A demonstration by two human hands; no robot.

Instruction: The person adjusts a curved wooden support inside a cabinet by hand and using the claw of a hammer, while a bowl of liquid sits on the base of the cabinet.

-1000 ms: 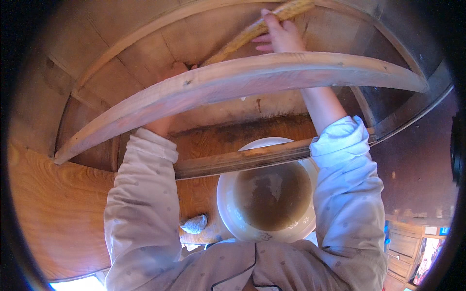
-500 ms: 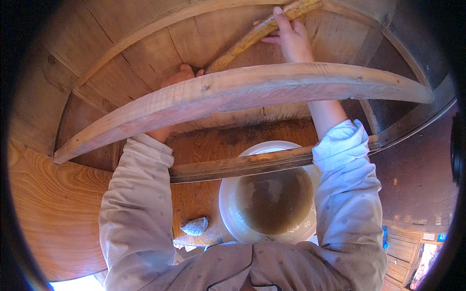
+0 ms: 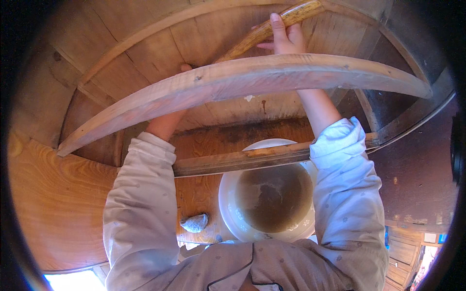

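My right hand (image 3: 285, 39) holds a glossy, mottled yellow stick (image 3: 305, 12) between thumb and fingers, against the planked wooden interior (image 3: 150, 48). The stick slants from upper right down behind a pale curved wooden beam (image 3: 252, 72). My left hand (image 3: 186, 68) is mostly hidden by that beam near the stick's lower end; only a little of it shows above. Both forearms reach past a lower wooden rail (image 3: 233, 165) into the curved, cabinet-like wooden structure.
A white basin (image 3: 228, 208) of cloudy brown water sits below, between my arms, on an orange wood-grained surface (image 3: 63, 194). A grey rag (image 3: 194, 223) lies left of the basin. Wooden furniture (image 3: 403, 247) shows at the lower right.
The stick stays in my right hand and shifts only slightly in view. Less of my left hand shows above the beam now.
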